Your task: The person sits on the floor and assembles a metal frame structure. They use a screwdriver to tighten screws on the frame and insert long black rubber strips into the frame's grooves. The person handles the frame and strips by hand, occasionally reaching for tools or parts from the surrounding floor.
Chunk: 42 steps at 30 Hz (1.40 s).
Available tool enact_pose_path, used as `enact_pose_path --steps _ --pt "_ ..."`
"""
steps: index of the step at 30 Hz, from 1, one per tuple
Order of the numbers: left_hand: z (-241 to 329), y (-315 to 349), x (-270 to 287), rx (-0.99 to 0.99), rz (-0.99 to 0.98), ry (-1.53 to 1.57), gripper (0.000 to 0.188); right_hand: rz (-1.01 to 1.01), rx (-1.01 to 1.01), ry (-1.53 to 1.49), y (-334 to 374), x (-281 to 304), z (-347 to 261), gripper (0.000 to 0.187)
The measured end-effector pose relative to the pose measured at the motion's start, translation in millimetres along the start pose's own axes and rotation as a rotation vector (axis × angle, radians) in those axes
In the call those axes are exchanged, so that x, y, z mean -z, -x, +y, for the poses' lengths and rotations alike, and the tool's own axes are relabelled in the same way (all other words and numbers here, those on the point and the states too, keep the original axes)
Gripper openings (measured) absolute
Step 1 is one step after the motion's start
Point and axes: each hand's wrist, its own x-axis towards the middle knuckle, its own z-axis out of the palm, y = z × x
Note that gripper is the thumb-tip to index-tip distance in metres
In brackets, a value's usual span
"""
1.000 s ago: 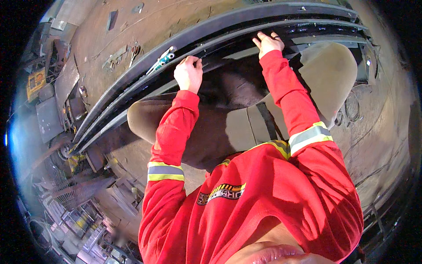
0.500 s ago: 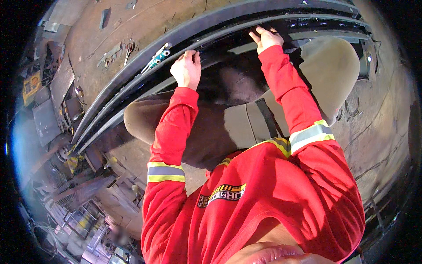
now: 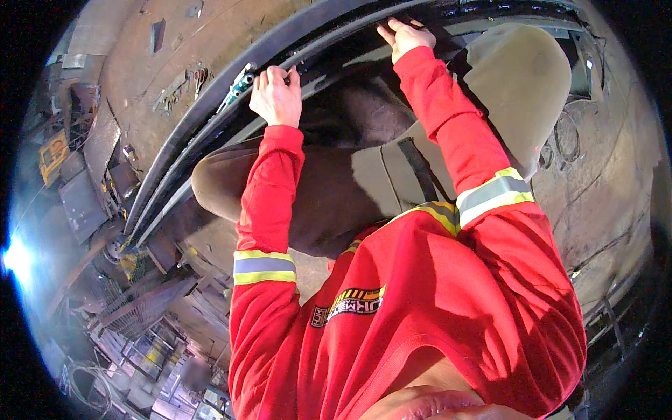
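Observation:
Long dark metal rails (image 3: 308, 45), bowed by the lens, run side by side across the far side of my knees. My left hand (image 3: 276, 96) is at the middle rail, fingers curled and the thumb side bent in. Whatever lies in that grip, if anything, is hidden. Beside it, a teal-and-silver hand tool (image 3: 239, 87) rests on the rails; its exact kind cannot be made out. Farther right, my right hand (image 3: 406, 38) reaches to the rails with fingers apart, the fingertips at the dark metal, holding nothing visible.
A plier-like tool (image 3: 200, 78) and scraps lie on the brown floor (image 3: 133, 63) beyond the rails. Cable loops (image 3: 567, 140) lie to the right. At left are a yellow frame (image 3: 52, 157), metal plates (image 3: 82, 203) and a bright glare (image 3: 17, 259). My knees border the rails.
The whole view has shifted slightly. My left hand sits a little farther over the rail and nearer the teal tool, its fingers more bunched. A bright glare has appeared at far left.

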Motion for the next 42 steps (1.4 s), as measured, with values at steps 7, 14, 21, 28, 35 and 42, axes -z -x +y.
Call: enact_pose_path --steps 7,14,21,28,35,42 --pt "1.5 -30.8 6.4 -0.346 -0.135 -0.026 0.041 -0.038 -0.006 0.168 1.4 -3.5 -8.0 0.027" --pt "-12.9 -48.3 3.8 -0.526 -0.372 0.048 0.034 -0.159 0.064 0.109 -4.4 2.9 -5.2 0.024" --pt "-16.0 -57.5 2.2 -0.537 -0.478 0.128 0.028 -0.236 0.029 0.014 3.3 9.1 1.3 0.037" --pt "-10.9 -73.2 5.9 -0.683 -0.576 -0.018 0.029 -0.356 0.025 0.011 1.3 15.6 -7.3 0.014" --pt "-21.1 -81.5 -0.8 -0.975 -0.327 -0.112 0.031 -0.321 0.057 0.019 0.0 13.8 -3.3 0.017" --pt "-22.8 -90.2 -7.6 -1.087 -0.330 -0.029 0.033 -0.341 0.089 0.065 5.5 13.5 -6.0 0.016"
